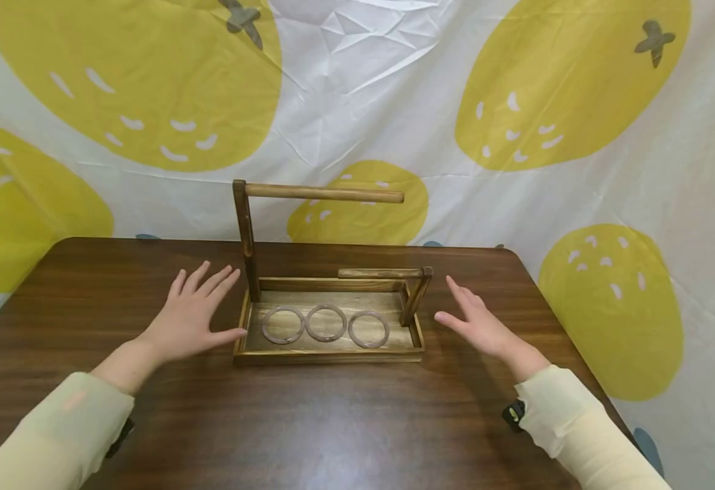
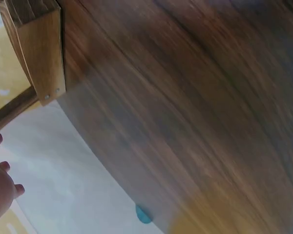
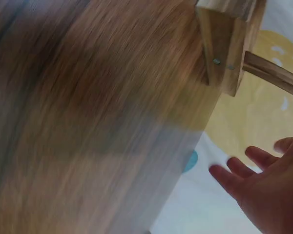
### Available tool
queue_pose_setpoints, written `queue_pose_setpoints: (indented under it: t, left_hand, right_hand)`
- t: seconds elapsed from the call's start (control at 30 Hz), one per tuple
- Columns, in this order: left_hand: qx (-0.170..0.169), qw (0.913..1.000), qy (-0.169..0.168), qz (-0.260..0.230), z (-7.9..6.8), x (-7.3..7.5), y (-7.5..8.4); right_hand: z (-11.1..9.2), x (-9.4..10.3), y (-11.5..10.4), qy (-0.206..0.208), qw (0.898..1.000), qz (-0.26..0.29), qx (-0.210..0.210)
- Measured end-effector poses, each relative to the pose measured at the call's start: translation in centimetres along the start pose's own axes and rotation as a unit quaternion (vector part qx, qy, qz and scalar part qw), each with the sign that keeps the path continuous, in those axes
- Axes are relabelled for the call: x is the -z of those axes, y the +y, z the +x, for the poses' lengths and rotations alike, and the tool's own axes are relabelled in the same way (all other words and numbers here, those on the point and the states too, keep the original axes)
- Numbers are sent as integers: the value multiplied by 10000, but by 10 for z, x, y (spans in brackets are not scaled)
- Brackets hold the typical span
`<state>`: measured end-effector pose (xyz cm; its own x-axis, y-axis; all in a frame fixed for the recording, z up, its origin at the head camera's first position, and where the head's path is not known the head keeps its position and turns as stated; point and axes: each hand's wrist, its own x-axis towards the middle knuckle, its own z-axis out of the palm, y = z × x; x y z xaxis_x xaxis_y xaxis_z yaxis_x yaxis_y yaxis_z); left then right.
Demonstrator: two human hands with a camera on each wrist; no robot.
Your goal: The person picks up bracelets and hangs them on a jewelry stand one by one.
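A wooden stand with a shallow tray base [image 1: 333, 355] sits mid-table in the head view. From its left end rises a tall post with a long bar [image 1: 326, 193]; a shorter post with a short bar [image 1: 381, 273] stands at the right end. Three translucent bangle-like rings [image 1: 283, 341] lie in a row on the tray floor. My left hand [image 1: 188, 316] is spread beside the tray's left end, its thumb near the rim; whether it touches cannot be told. My right hand [image 1: 476, 320] hovers off the right end, fingers extended, holding nothing. Both wrist views show the tray ends and fingertips.
The brown wooden table [image 1: 333, 422] has rounded far corners. Behind it hangs a white cloth [image 1: 357, 88] printed with big yellow fruit, also running along the right side. Dark wrist devices [image 1: 513, 414] show at both sleeves.
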<state>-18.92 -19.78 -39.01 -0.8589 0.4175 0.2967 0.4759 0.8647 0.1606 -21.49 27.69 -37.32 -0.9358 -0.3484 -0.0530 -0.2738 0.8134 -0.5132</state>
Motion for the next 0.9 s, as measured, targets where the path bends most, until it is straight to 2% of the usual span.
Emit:
queue_pose_setpoints:
  t: [0.2, 0.43, 0.53, 0.7, 0.9]
  left_hand:
    - [-124, 9999, -50, -35, 5, -2, 10]
    - [-192, 9994, -168, -245, 13, -7, 19]
    - [-231, 9987, -154, -416, 19, -10, 22]
    - [-256, 9968, -149, -744, 27, -16, 27]
    - [-112, 9920, -562, -1121, 35, -23, 33]
  right_hand:
    - [2, -3, -3, -190, 9914, 1285, -182]
    - [5, -14, -7, -386, 9654, 2561, -290]
    - [8, -18, -8, -399, 9559, 2883, -393]
    - [10, -26, -7, -467, 9456, 3161, -618]
    - [9, -31, -10, -562, 9352, 3411, -763]
